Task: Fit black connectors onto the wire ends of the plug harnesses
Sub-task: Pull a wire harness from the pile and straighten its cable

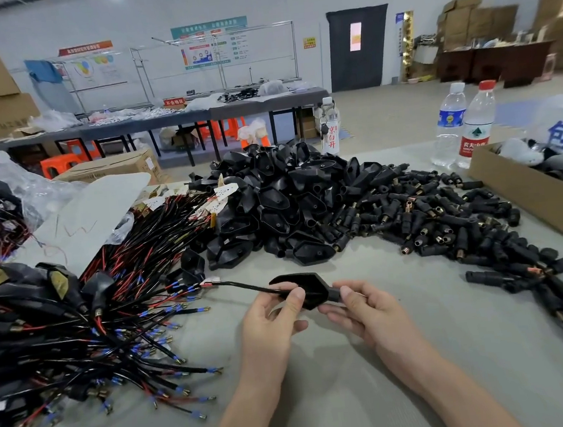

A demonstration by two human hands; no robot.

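Note:
A black hexagonal plug cover (306,286) is held above the table between both hands. My left hand (271,321) pinches its left side with thumb and fingers, where a black cable (242,285) runs out to the left and ends in red wire tips. My right hand (361,305) grips the cover's narrow right end. A heap of the same black covers (272,207) lies behind, and a spread of small black barrel connectors (445,218) with copper ends lies to the right. Wire harnesses (88,328) with blue-sleeved terminals are piled at the left.
Two water bottles (464,123) stand at the back right beside an open cardboard box (532,192). Another bottle (329,126) stands behind the cover heap. Plastic bags (12,184) and a white sheet (95,217) lie at the back left. Grey table surface (341,379) shows around my forearms.

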